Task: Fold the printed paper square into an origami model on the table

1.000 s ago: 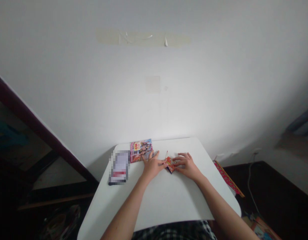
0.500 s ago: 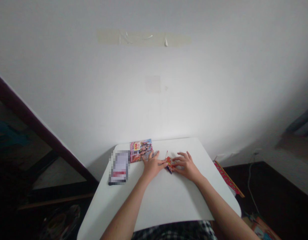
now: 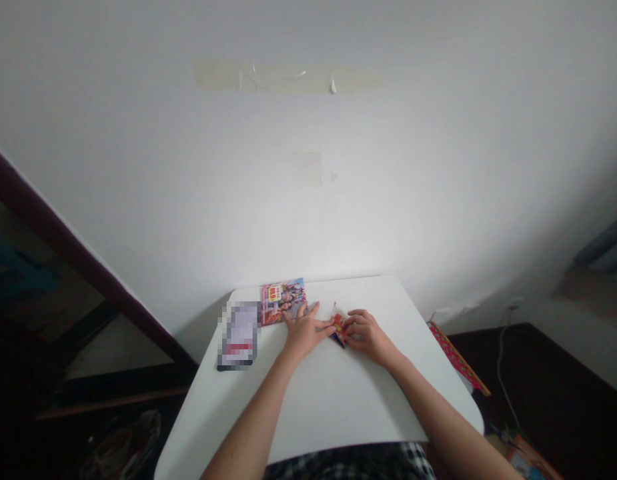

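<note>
A small piece of folded printed paper (image 3: pixel 339 325), red and orange with a dark blue lower edge and a pale upper end, lies on the white table between my hands. From the left, my left hand (image 3: pixel 304 331) holds its edge with the thumb and a finger close together, while other fingers spread toward a colourful printed leaflet (image 3: pixel 282 301). My right hand (image 3: pixel 367 337) has its fingers curled over the right side of the folded paper, partly hiding it. The leaflet lies flat near the table's back edge, by my left fingertips.
Left of the leaflet lies a blurred-out, phone-like object (image 3: pixel 241 333) on the white table (image 3: pixel 348 407). A pale wall (image 3: pixel 413 167) rises behind the table. A dark-framed panel (image 3: pixel 113 303) leans at the left; a red patterned item (image 3: pixel 455 357) stands beside the right edge.
My right hand has shifted slightly left and its fingers have drawn in closer over the folded paper. More of the paper's pale upper end shows. The left hand stays in place.
</note>
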`<state>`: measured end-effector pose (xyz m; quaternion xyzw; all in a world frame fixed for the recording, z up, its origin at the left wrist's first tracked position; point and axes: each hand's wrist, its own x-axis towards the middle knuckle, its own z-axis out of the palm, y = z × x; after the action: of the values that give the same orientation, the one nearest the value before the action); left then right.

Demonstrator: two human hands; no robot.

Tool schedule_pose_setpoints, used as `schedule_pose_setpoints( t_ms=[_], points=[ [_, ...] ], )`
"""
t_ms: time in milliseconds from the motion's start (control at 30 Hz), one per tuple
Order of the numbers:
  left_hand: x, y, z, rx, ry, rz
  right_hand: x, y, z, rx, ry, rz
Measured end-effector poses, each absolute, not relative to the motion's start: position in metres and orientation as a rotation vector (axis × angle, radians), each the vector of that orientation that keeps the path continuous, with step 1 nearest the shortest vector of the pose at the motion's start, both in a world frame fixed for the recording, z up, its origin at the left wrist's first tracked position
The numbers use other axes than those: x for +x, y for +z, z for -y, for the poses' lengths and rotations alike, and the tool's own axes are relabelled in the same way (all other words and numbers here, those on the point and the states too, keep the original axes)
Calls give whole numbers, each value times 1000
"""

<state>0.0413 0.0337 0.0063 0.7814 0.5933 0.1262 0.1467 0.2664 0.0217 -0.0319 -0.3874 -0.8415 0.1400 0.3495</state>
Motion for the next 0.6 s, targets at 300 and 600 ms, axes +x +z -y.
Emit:
schedule_pose_setpoints(
  t_ms=[300,600],
  points=[
    [41,7,-33,2256,334,-1712,263,-31,-22,-975,417,2144],
    [38,5,-34,2263,361,-1683,264,-28,-20,-1003,502,2077]
  ],
)
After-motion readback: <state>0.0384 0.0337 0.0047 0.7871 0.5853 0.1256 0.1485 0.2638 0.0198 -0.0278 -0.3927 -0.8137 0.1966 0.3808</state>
